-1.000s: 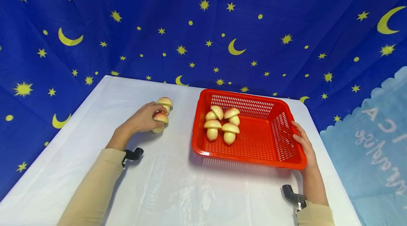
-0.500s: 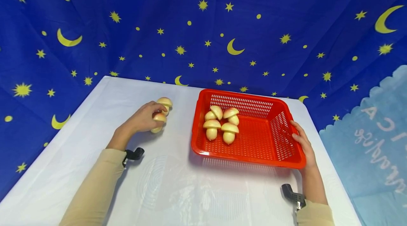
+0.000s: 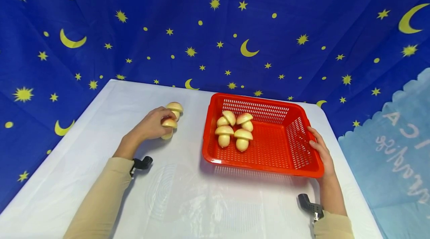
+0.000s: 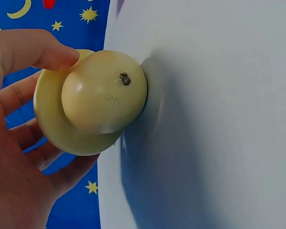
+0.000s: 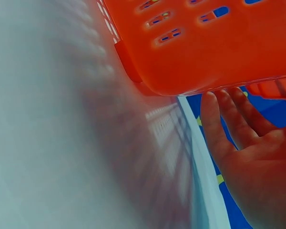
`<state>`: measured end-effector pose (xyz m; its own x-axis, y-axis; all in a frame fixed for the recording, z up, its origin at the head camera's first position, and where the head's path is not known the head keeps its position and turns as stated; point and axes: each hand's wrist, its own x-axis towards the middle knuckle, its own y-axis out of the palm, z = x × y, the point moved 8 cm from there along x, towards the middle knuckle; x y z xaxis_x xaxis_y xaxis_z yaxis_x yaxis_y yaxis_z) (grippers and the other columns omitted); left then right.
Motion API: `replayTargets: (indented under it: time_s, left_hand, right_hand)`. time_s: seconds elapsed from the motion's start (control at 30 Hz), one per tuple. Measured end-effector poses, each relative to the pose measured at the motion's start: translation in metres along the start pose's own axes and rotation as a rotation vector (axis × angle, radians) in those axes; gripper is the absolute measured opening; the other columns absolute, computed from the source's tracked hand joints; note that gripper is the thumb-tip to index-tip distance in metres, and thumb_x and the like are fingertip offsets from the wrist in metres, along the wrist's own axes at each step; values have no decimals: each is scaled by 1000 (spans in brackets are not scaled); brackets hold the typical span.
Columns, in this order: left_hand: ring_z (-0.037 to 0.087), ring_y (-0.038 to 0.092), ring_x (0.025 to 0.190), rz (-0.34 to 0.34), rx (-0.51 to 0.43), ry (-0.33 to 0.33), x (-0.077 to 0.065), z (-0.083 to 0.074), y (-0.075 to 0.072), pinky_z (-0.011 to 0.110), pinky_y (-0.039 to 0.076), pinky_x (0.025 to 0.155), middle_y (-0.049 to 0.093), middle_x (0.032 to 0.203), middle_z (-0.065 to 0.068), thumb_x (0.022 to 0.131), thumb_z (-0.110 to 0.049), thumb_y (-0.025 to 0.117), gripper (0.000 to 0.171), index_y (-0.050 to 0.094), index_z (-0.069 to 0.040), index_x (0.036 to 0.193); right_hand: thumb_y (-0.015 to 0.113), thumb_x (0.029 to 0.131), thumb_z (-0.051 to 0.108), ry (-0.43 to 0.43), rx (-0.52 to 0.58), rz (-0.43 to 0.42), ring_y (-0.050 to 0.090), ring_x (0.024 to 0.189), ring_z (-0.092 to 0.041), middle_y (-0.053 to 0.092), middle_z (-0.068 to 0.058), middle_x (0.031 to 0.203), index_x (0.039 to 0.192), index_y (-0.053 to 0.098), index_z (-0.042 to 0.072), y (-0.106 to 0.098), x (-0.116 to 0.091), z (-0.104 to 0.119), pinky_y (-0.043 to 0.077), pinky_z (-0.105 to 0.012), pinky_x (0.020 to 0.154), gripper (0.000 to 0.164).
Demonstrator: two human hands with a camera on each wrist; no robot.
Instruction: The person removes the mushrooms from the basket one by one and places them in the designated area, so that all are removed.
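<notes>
My left hand (image 3: 155,124) is at the left of the table in the head view. It grips a mushroom (image 4: 105,90) with a pale cap and rounded stem, thumb on one side of the cap and fingers on the other. Right behind it stands a second mushroom (image 3: 174,108), partly covered by the fingers. My right hand (image 3: 324,157) holds the right end of a red plastic basket (image 3: 263,171), thumb over the rim. In the right wrist view, its fingers (image 5: 212,119) reach to the basket's outside. Several mushrooms (image 3: 242,140) lie in the basket's left half.
A white sheet (image 3: 188,201) covers the table. Behind it hangs a blue cloth (image 3: 161,15) with yellow moons and stars, and a light blue panel (image 3: 393,164) is on the right. Each wrist wears a black camera mount (image 3: 142,163).
Both hands stay nearly in place. The mushroom in my left hand shifts slightly within the fingers; the basket and the mushrooms inside it stay put.
</notes>
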<state>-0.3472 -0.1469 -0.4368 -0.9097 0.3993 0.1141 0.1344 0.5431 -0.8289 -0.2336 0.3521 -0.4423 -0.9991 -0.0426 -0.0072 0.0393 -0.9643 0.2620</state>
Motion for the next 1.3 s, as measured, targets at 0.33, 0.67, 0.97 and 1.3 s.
replayTargets:
  time_s: [0.33,0.67,0.97,1.3]
  left_hand:
    - [20,46,92,3,-12,9,-2,-2,0,38,38,75,50,106,1,67,-20,73,38,61,-18,102]
    - [21,45,97,-22,-16,11,-5,-3,-4,39,36,80,49,106,0,65,-22,73,39,61,-20,103]
    - [23,42,106,-36,-10,8,-6,-3,-4,42,34,84,48,112,1,65,-25,74,42,61,-20,104]
    - [26,38,114,-38,17,48,-5,-14,-9,45,31,90,47,120,4,69,-33,73,44,61,-18,108]
  right_hand:
    - [30,96,14,3,-16,-12,35,117,-26,11,-7,144,143,17,26,1,-1,0,37,-40,86,51]
    - [30,96,14,4,-16,-14,37,115,-25,12,-9,143,143,16,26,-1,0,-2,40,-39,85,50]
    - [30,96,15,10,17,-5,36,116,-26,10,-9,144,143,16,26,-1,0,-2,36,-42,87,50]
    - [31,96,15,20,13,-13,37,116,-26,10,-8,144,143,16,28,-1,0,0,34,-43,87,51]
